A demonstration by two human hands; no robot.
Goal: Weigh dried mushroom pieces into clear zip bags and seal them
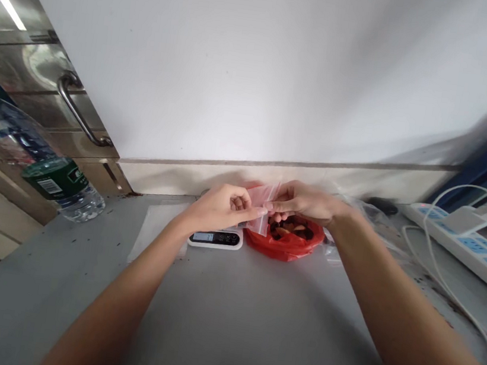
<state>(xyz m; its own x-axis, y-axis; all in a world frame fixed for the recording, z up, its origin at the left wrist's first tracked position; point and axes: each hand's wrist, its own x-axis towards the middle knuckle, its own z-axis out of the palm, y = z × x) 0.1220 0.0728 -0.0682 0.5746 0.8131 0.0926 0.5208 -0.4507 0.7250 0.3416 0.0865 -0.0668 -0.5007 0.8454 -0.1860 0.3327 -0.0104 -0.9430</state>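
Note:
Between my two hands is a small clear zip bag (264,196), pinched at its edge. My left hand (225,205) closes thumb and fingers on the bag's left side, above a white digital scale (215,239) with a black display strip. My right hand (297,203) pinches the bag from the right. Under and behind the right hand sits an open red plastic bag (282,246) with dark brown and tan pieces (295,228) in it; their kind is unclear. The scale's top is mostly hidden by my left hand.
A large plastic bottle with a green label (58,179) stands at the left edge. Flat clear bags (154,227) lie left of the scale. At the right are crumpled clear plastic (368,220), a white power strip (477,249) and a white cable (436,271). A white wall rises behind.

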